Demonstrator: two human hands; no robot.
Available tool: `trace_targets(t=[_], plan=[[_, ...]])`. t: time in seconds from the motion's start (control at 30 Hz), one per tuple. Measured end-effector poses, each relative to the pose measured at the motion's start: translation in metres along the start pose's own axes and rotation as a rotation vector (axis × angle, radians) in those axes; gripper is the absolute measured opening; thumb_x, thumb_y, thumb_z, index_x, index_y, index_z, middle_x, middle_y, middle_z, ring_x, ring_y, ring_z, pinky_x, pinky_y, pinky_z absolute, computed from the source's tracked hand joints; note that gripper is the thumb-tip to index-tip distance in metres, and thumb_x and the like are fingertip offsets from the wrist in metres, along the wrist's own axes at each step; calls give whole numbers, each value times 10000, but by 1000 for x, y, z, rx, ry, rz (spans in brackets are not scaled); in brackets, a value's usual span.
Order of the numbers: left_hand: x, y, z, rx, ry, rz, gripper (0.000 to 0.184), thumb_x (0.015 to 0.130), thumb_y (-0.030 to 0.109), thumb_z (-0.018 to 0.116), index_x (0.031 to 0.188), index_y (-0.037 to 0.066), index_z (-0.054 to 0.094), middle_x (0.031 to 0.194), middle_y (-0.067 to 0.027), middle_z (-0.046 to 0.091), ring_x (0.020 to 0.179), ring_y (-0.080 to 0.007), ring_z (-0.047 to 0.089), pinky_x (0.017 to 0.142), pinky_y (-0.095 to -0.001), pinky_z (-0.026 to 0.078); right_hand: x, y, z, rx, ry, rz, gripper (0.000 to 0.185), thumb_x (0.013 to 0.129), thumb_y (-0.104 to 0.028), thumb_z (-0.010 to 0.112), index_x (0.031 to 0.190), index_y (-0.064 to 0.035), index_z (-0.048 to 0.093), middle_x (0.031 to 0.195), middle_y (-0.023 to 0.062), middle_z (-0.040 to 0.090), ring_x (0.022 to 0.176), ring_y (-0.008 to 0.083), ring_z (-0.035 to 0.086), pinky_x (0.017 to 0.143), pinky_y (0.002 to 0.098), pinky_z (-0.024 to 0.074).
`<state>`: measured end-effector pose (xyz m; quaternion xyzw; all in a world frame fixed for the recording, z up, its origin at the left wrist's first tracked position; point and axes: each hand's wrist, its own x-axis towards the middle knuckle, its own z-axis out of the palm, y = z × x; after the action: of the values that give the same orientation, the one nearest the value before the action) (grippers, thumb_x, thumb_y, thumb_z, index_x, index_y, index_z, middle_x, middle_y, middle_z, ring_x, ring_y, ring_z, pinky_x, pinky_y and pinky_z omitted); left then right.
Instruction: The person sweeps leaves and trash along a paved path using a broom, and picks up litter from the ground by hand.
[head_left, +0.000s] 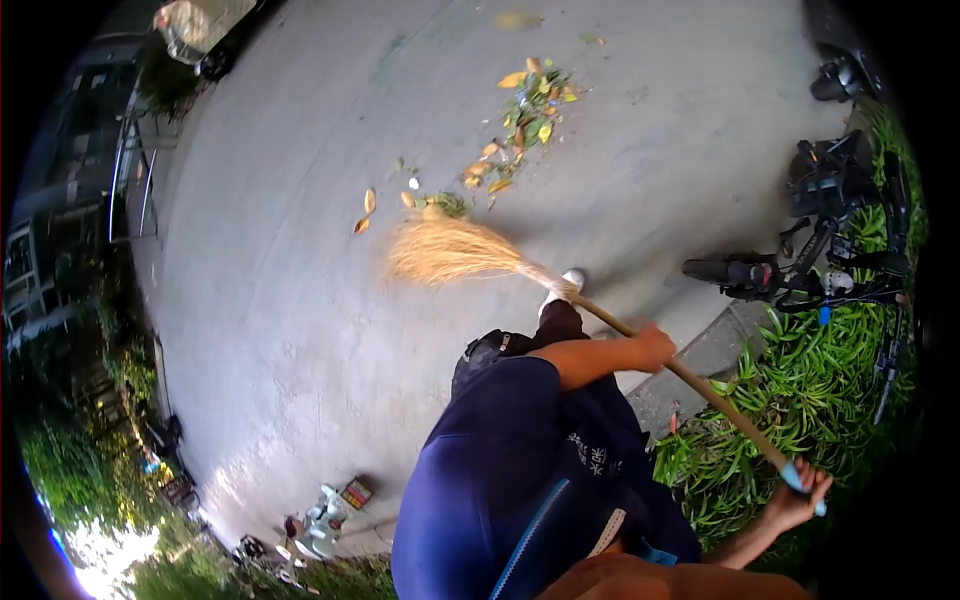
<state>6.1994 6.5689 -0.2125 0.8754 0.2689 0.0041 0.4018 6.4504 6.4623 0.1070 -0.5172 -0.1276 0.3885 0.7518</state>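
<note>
My left hand (655, 347) is wrapped round the middle of the wooden handle of a straw broom (455, 250). My right hand (800, 495) grips the blue-wrapped end of that handle at the lower right, over green plants. The handle slants up and left from there, past a white shoe (565, 287). Its spread bristles touch the grey pavement beside a small clump of leaves (440, 205). Farther up lies a longer pile of green and yellow leaves (530, 120). Two loose leaves (366, 210) lie left of the clump.
A fallen-looking bicycle (740, 272) and other parked cycles stand at the right by a stone kerb (690, 375) and a bed of plants (800, 380). A scooter (320, 522) is at the lower left. A metal railing (130, 180) and a vehicle (195, 30) show at the upper left.
</note>
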Motion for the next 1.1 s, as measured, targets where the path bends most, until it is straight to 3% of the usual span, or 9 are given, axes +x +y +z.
trace_targets(t=[0.27, 0.4, 0.63, 0.87, 0.9, 0.93, 1.03, 1.07, 1.1], plan=[[143, 9, -74, 229, 310, 334, 84, 611, 184, 618, 667, 121, 615, 691, -76, 617, 704, -250, 609, 741, -531, 367, -15, -26, 13, 61, 128, -310, 232, 870, -152, 445, 674, -82, 343, 608, 8, 241, 594, 155, 303, 834, 368, 352], [193, -42, -167, 400, 146, 46, 73, 681, 205, 581, 672, 188, 651, 737, -46, 636, 709, -225, 613, 687, -471, 424, 25, 29, 49, 127, -75, -274, 281, 876, -266, 467, 693, -67, 390, 668, 44, 388, 797, 224, 445, 1019, 459, 228], [203, -82, -239, 592, 586, -91, 35, 636, 212, 623, 601, 215, 623, 663, -2, 610, 723, -201, 587, 713, -411, 377, 44, 64, 63, 202, -147, -241, 359, 844, -358, 498, 804, -5, 444, 789, 73, 456, 994, 278, 444, 1015, 467, 248], [164, 114, -125, 348, 293, 293, 116, 659, 196, 568, 546, 204, 595, 531, -19, 554, 582, -215, 561, 636, -450, 322, 47, -112, -172, 409, 94, -301, 319, 818, -338, 440, 690, -54, 369, 542, 37, 292, 547, 185, 338, 697, 376, 323], [169, 134, -81, 285, 258, 312, 90, 663, 255, 598, 591, 207, 622, 574, -2, 586, 603, -215, 576, 637, -465, 330, 46, -124, -166, 173, 429, -433, 321, 827, -344, 433, 691, -61, 366, 528, 31, 276, 498, 156, 298, 671, 365, 313], [151, 158, -77, 248, 118, 341, 90, 661, 267, 605, 594, 208, 618, 595, 0, 593, 606, -210, 576, 627, -463, 329, 44, -146, -209, 392, 157, -296, 317, 840, -331, 419, 689, -60, 357, 505, 15, 249, 467, 146, 272, 654, 348, 309], [116, 202, -35, 85, 48, 385, 66, 636, 249, 620, 626, 186, 636, 614, -21, 596, 618, -225, 587, 591, -438, 367, 44, -176, -216, -6, 429, -266, 311, 862, -315, 406, 717, -49, 337, 541, 17, 257, 517, 158, 287, 633, 320, 295], [112, 207, -18, 88, 37, 400, 66, 636, 249, 620, 626, 186, 636, 614, -21, 596, 618, -225, 587, 591, -438, 367, 53, -193, -280, 191, -255, -62, 301, 855, -305, 439, 738, -46, 338, 636, 37, 283, 602, 168, 296, 647, 334, 292], [108, 209, 0, 21, -25, 389, 71, 617, 238, 625, 631, 170, 637, 610, -35, 593, 614, -237, 589, 563, -424, 384, 53, -197, -289, 157, -207, -43, 280, 852, -278, 454, 748, -45, 339, 661, 39, 282, 627, 167, 291, 657, 334, 293]])
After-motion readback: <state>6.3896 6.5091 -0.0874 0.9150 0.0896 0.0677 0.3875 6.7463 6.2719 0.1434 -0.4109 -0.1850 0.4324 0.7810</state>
